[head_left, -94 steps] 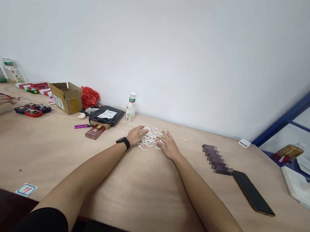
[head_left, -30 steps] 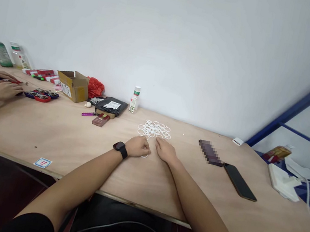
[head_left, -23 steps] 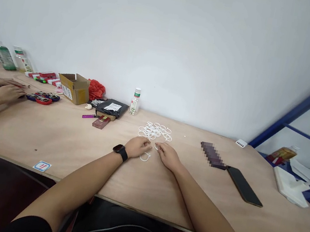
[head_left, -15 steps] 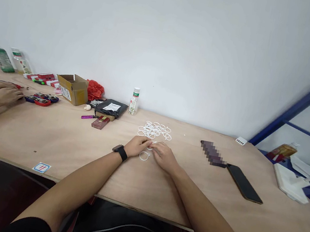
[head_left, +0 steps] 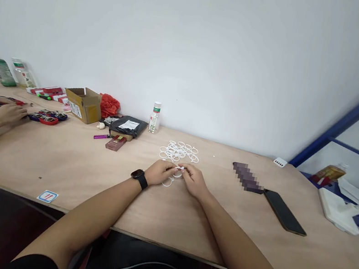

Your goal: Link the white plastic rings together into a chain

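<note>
Between my two hands is a small white plastic ring (head_left: pixel 178 174), pinched at its upper part by the fingertips of both. My left hand (head_left: pixel 159 172), with a black watch (head_left: pixel 139 175) on its wrist, grips it from the left. From the other side my right hand (head_left: pixel 193 179) closes its thumb and fingers on it. Another white ring (head_left: pixel 166 184) lies flat on the table just below, partly covered by my left fingers. Past my fingertips sits a loose pile of several white rings (head_left: pixel 178 151).
On the wooden table (head_left: pixel 89 174) stand a bottle (head_left: pixel 155 118), a black parcel (head_left: pixel 128 126), a dark red box (head_left: pixel 116 143) and an open carton (head_left: pixel 83 106). Right lies a phone (head_left: pixel 284 212). Far left, a co-worker's hands (head_left: pixel 9 114) work near red and blue items (head_left: pixel 47 116).
My hands have turned slightly, and the held ring shows more clearly between the fingertips. My left hand covers more of the ring on the table. The co-worker's hands have shifted a little.
</note>
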Demonstrator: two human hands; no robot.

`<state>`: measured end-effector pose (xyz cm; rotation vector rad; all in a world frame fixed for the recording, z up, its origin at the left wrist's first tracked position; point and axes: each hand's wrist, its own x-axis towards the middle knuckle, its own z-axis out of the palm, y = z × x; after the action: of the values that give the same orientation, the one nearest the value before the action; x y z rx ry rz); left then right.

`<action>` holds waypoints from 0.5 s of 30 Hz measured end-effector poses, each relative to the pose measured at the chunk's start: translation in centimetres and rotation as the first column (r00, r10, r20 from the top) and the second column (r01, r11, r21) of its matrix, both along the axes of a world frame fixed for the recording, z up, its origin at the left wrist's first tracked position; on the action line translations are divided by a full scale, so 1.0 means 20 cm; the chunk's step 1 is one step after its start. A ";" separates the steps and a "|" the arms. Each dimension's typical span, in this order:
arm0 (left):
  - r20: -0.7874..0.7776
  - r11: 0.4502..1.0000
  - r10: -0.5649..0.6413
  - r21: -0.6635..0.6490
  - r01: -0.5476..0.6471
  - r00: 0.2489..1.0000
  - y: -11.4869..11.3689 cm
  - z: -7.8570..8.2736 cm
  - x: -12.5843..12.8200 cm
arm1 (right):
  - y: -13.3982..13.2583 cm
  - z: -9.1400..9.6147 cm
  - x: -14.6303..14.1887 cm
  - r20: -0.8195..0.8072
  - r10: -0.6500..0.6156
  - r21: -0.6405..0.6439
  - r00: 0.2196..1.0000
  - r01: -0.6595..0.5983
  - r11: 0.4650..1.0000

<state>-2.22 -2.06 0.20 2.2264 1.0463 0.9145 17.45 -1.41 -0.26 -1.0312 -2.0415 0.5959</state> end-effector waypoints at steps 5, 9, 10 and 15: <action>-0.010 1.000 -0.021 -0.008 0.021 1.000 0.01 -0.01 0.00 | 0.01 -0.01 0.00 -0.015 0.044 -0.081 0.999 -0.046 0.996; -0.034 0.999 -0.037 -0.003 0.036 0.999 0.00 0.00 0.00 | 0.01 0.00 -0.01 -0.027 0.010 -0.069 1.000 -0.012 0.998; -0.039 0.999 -0.037 0.003 0.037 0.999 0.00 -0.01 0.00 | 0.01 0.00 -0.01 -0.040 0.002 -0.073 0.999 -0.005 0.997; -0.059 0.999 -0.028 0.021 0.029 0.998 0.01 -0.02 0.01 | 0.02 -0.01 0.00 -0.062 -0.023 -0.090 0.998 0.017 0.996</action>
<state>-1.93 -1.88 -0.16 2.2934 1.0327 0.8570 17.50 -0.98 -0.54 -1.0703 -1.9629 0.7064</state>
